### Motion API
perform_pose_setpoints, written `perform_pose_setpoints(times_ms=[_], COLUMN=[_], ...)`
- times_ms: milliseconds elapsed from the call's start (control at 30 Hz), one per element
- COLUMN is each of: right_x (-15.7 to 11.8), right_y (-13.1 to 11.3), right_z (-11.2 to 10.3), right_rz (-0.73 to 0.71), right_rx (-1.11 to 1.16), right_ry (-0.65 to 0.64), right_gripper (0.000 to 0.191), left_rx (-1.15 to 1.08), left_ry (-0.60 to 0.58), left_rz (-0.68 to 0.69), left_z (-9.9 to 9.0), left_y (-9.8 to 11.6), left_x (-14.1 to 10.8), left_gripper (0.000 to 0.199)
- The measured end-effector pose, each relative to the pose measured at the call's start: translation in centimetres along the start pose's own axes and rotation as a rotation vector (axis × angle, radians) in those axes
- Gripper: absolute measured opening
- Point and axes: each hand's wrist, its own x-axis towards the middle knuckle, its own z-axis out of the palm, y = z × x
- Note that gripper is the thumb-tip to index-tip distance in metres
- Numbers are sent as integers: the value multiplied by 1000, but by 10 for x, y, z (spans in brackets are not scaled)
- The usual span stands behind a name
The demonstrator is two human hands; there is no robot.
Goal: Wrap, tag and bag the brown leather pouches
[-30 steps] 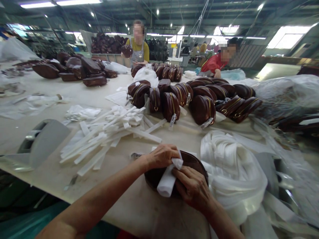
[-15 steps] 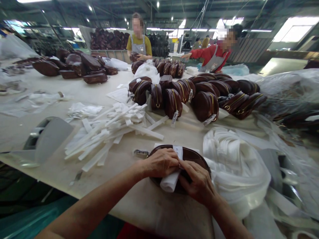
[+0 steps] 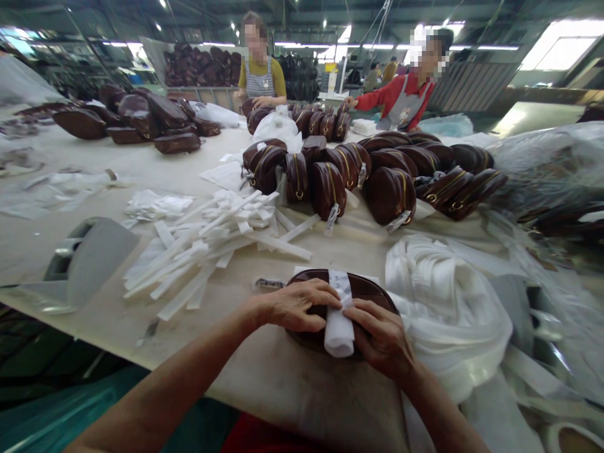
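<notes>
A dark brown oval bag (image 3: pixel 372 288) lies flat near the table's front edge, with a white wrapped strip (image 3: pixel 340 333) across its middle, rolled at the near end. My left hand (image 3: pixel 302 305) rests on the bag's left part, fingers spread, fingertips touching the strip's left side. From the right, my right hand (image 3: pixel 380 330) lies over the bag with its fingertips on the strip's right edge; its thumb is mostly hidden. A small clear-wrapped piece (image 3: pixel 268 284) is beside the bag on the left.
White strips (image 3: pixel 212 239) are heaped behind my left forearm. A bundle of white bands (image 3: pixel 443 314) lies at the right. Grey tape dispensers stand left (image 3: pixel 94 258) and right (image 3: pixel 514 314). Brown bags (image 3: pixel 328 189) fill the table's middle. Two people (image 3: pixel 262 75) (image 3: pixel 406 100) stand across it.
My left hand has opened and shifted slightly left off the strip. The strip's rolled end now points straighter towards me. The person in red has drawn closer to the far bags.
</notes>
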Motion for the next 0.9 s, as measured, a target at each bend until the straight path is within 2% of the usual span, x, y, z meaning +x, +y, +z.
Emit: perform_pose_setpoints(times_ms=[133,233,433,533,600,667,800,900], right_x=[-1,-1,-4,-6,-6,-5,-9,-19], right_y=[-1,-2,-3,0,2,4,11,21], right_z=[1,0,-19,-28,-30,-28,-14,2], right_rz=[29,19,11,-54,-125,-188,-291,-395], right_rx=[-51,-93,-108,-151,-173,-195,-248,-326], right_ry=[33,-5,-276,-415,-480,-509,-521,-440], right_gripper=[25,28,43,61,66,63,45,35], left_rx=[55,136,310,441,543,656,882,1028], left_ry=[14,58,44,33,25,8,-10,128], left_rz=[-24,-25,96,138,165,181,221,229], left_z=[5,13,24,28,30,33,49,70], left_y=[5,12,18,13,8,5,-3,-14], left_x=[-1,-3,-9,-12,-14,-16,-17,-16], left_gripper=[44,44,57,59,59,54,41,40])
